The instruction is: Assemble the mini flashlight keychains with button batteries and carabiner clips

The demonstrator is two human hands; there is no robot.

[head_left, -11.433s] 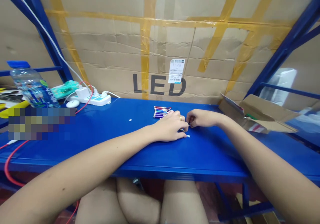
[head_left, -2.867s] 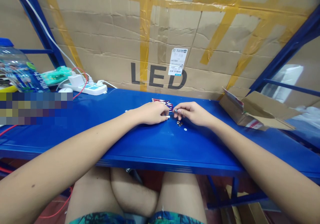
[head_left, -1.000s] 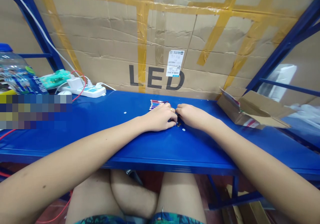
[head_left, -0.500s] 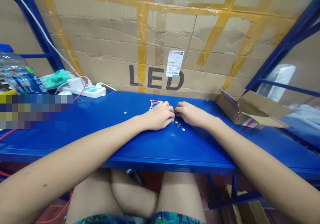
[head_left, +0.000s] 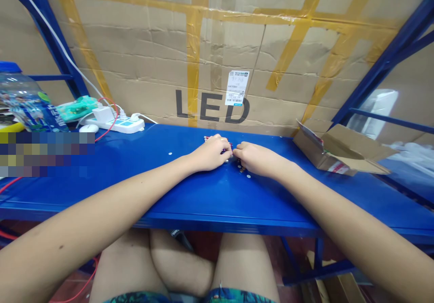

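Note:
My left hand (head_left: 213, 154) lies over a bundle of thin, shiny red and purple sticks with pale ends (head_left: 207, 138), covering most of them. Its fingers are curled, and dark purple pieces show in the gap by the thumb. Close on its right, my right hand (head_left: 257, 158) has its fingers pinched together, the tips almost meeting the left fingertips. What lies in either pinch is too small or hidden. Below the right fingers are small brownish round pieces (head_left: 242, 170) and a small white disc (head_left: 248, 176). Another white disc (head_left: 170, 153) lies off to the left.
The blue table (head_left: 203, 199) backs onto a large taped carton (head_left: 142, 59) marked LED. An open cardboard box (head_left: 334, 156) stands at right. At left are a white power strip (head_left: 127, 125), a white mouse (head_left: 88, 129), a plastic bottle (head_left: 25, 97) and cables.
My left hand has shifted slightly up and left, its thumb side opening to show purple pieces. My right hand has moved a little down and left, over part of the small round pieces.

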